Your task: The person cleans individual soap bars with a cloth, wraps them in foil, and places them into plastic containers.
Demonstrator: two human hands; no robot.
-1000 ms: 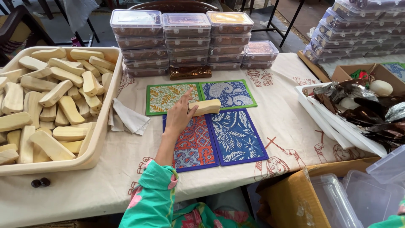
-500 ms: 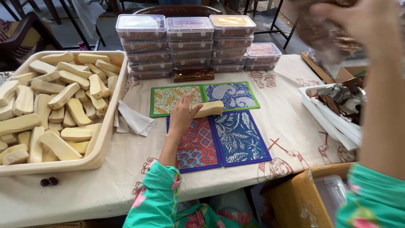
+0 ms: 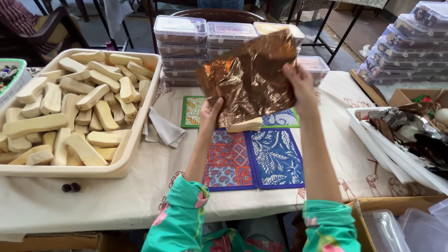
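I hold a crinkled copper-coloured foil sheet [image 3: 249, 77] up over the table with both hands. My left hand [image 3: 211, 113] grips its lower left edge and my right hand [image 3: 301, 84] grips its right edge. Below the sheet a pale wooden block [image 3: 245, 125] lies on patterned mats, a red one [image 3: 228, 161] and a blue one [image 3: 274, 157]. Parts of a green mat [image 3: 192, 112] and another blue mat [image 3: 281, 118] show behind the foil.
A beige tray [image 3: 133, 140] full of several pale wooden blocks stands at the left, a folded cloth [image 3: 163, 127] beside it. Stacked clear lidded boxes [image 3: 182, 39] line the back. A white tray [image 3: 382, 149] with dark foil pieces sits at the right. Cardboard boxes stand below the table edge.
My left hand has left the wooden block on the mats. My right hand brought a foil sheet from the right, and both hands now hold it spread above the block.
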